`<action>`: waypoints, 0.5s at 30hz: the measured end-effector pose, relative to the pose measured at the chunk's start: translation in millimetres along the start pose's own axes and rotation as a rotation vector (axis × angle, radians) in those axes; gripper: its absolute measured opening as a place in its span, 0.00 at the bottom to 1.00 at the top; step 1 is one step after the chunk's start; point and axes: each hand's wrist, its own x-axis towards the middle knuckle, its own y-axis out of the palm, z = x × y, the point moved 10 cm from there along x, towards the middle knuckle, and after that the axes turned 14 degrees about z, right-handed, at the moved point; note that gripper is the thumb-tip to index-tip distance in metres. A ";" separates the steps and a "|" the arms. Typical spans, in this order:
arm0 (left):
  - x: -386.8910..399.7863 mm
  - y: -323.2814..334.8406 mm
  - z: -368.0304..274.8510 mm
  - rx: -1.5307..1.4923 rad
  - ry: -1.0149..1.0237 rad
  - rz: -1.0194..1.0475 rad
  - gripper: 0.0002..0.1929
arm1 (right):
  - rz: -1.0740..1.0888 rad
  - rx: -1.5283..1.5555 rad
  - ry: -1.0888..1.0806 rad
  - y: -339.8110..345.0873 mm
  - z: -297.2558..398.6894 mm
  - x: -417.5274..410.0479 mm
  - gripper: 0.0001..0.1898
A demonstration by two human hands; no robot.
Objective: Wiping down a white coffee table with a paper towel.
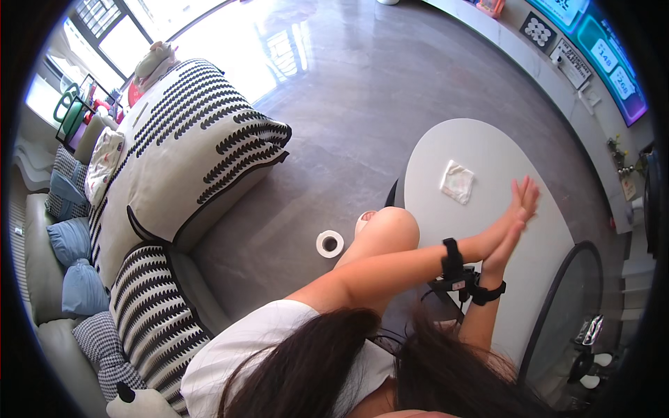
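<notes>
Over a white rounded tabletop, my left hand and my right hand meet palm to palm, fingers stretched out and slightly blurred. Nothing shows between them, though the inner palms are hidden. Black straps circle both wrists: a left wrist strap and a right wrist strap, with small black devices by them. Beyond my hands, to the left, a small flat packet, whitish and partly see-through, lies on the tabletop.
On the grey floor left of my bent knee is a white paper or tape roll. A sofa with a black-and-white throw fills the left. A dark-rimmed rounded panel stands at the table's right. A lit screen hangs far right.
</notes>
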 end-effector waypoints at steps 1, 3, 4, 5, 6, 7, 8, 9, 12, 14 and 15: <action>-2.5 -0.5 2.7 -0.090 0.007 0.011 0.37 | 0.010 0.014 0.003 0.9 -0.3 2.5 0.35; -5.6 -0.5 3.3 -0.276 0.029 0.037 0.37 | 0.197 0.133 -0.072 10.1 14.7 16.5 0.35; -4.2 -0.4 -14.1 -0.272 0.078 0.092 0.37 | 0.277 0.174 -0.113 10.1 23.7 22.6 0.35; 1.9 -3.5 -10.1 -0.277 0.084 0.101 0.37 | 0.270 0.165 -0.114 4.0 25.9 26.0 0.35; 1.1 -25.3 -10.8 -0.269 0.145 -0.070 0.36 | 0.036 0.199 -0.108 -22.9 25.4 25.9 0.36; -3.9 -42.0 -11.6 -0.261 0.206 -0.240 0.35 | -0.200 0.232 -0.101 -46.8 22.5 19.8 0.37; -10.1 -48.7 -10.5 -0.270 0.241 -0.405 0.33 | -0.315 0.215 -0.096 -46.1 11.0 10.4 0.36; -12.4 -45.4 -5.0 -0.267 0.244 -0.405 0.33 | -0.315 0.217 -0.099 -28.8 -0.7 4.7 0.36; 0.6 11.9 12.7 0.139 0.042 0.008 0.30 | 0.074 0.666 -0.075 30.9 -25.9 7.5 0.34; 4.0 10.3 11.9 0.085 0.043 -0.052 0.30 | 0.221 0.731 0.072 37.8 -38.9 8.9 0.34; 2.2 4.3 12.7 0.040 0.040 -0.121 0.30 | 0.214 0.718 0.086 36.3 -45.8 9.8 0.34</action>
